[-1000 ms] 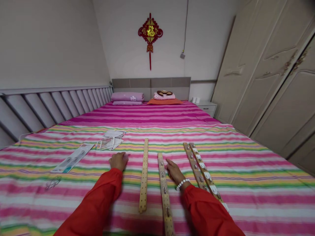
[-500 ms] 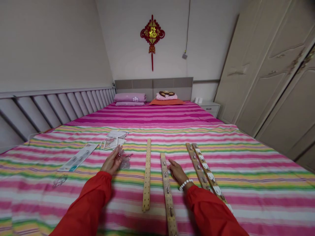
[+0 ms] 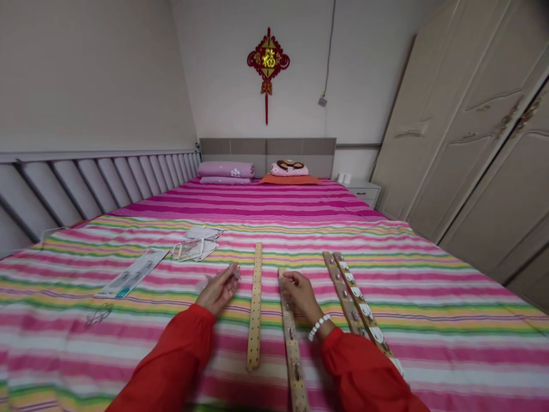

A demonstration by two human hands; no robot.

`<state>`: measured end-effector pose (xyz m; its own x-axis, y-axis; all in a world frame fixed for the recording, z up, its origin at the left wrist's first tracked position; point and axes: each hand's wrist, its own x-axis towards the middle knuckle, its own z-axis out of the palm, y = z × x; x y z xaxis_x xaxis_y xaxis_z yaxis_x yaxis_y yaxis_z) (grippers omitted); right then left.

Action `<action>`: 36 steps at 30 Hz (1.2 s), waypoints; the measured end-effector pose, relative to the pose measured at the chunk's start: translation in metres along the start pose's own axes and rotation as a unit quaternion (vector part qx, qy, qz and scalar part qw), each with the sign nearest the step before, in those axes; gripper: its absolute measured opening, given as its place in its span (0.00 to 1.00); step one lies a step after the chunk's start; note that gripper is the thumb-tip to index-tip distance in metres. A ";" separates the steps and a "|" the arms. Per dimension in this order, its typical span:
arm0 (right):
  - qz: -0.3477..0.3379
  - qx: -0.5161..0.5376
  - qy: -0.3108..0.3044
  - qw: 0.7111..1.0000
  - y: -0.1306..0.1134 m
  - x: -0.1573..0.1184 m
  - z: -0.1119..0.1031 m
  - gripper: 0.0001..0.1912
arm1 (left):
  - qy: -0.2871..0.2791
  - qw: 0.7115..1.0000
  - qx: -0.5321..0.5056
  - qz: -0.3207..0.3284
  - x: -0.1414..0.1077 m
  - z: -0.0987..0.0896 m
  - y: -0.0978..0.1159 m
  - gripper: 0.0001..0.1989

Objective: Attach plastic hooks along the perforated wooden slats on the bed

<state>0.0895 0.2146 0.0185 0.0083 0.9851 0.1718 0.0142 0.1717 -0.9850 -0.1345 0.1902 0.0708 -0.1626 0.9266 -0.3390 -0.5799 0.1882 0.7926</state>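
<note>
My left hand (image 3: pixel 219 290) is raised over the striped sheet, left of a bare wooden strip (image 3: pixel 254 309) with rows of small holes. Its fingers are bent round a small clear piece (image 3: pixel 236 274), too small to name. Behind that hand lies a crumpled clear plastic bag (image 3: pixel 203 283), partly hidden. My right hand (image 3: pixel 302 293) is closed, thumb and fingertips together over the far end of a second wooden strip (image 3: pixel 293 349), which carries metal hooks on clear pads. What those fingertips hold, if anything, is hidden. A white bead bracelet (image 3: pixel 319 327) circles the right wrist.
Two more strips lie to the right, one with metal hooks (image 3: pixel 344 292) and one with white hooks (image 3: pixel 366 312). Clear packets (image 3: pixel 198 243), a long hook package (image 3: pixel 132 273) and a wire tangle (image 3: pixel 99 315) lie left. A bed rail (image 3: pixel 98 186) runs along the left side.
My left hand has moved right, away from the plastic bag, with a small clear piece in its fingers. My right hand has closed and shifted onto the hooked strip's far end.
</note>
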 end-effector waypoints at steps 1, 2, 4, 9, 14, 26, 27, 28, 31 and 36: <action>-0.020 0.021 -0.025 0.999 -0.009 -0.003 0.008 0.12 | -0.002 1.000 0.025 0.008 -0.001 0.005 -0.005 0.08; -0.032 0.037 -0.052 0.997 -0.018 -0.007 0.015 0.14 | -0.011 0.999 0.048 0.020 -0.002 0.011 -0.010 0.09; -0.038 0.064 -0.091 0.993 -0.032 -0.014 0.029 0.17 | -0.038 0.995 0.081 0.039 -0.004 0.022 -0.020 0.14; -0.025 0.101 -0.077 0.992 -0.039 -0.021 0.037 0.13 | -0.081 0.986 0.134 0.059 -0.007 0.046 -0.039 0.22; 0.062 0.161 -0.032 0.984 -0.034 -0.017 0.021 0.13 | -0.072 0.985 0.143 0.072 -0.005 0.059 -0.046 0.21; 0.128 0.210 0.019 0.969 -0.021 -0.002 -0.001 0.11 | -0.075 0.987 0.136 0.039 0.018 0.075 -0.062 0.18; 0.131 0.206 0.015 0.970 -0.020 0.001 -0.003 0.10 | -0.077 0.986 0.144 0.037 0.019 0.077 -0.061 0.18; 0.134 0.201 0.014 0.970 -0.019 0.004 -0.005 0.09 | -0.079 0.985 0.149 0.035 0.020 0.079 -0.061 0.18; 0.135 0.208 0.037 0.968 -0.018 0.016 -0.013 0.07 | -0.082 0.985 0.148 0.036 0.027 0.085 -0.059 0.15; 0.162 0.236 0.075 0.955 -0.010 0.036 -0.021 0.05 | -0.059 0.982 0.155 0.085 0.050 0.085 -0.066 0.13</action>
<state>0.1104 0.2482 0.0351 0.0787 0.9809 -0.1781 -0.4651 -0.1219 -0.8768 -0.0361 0.2517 0.0445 -0.1317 0.9810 -0.1422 -0.2784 0.1010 0.9551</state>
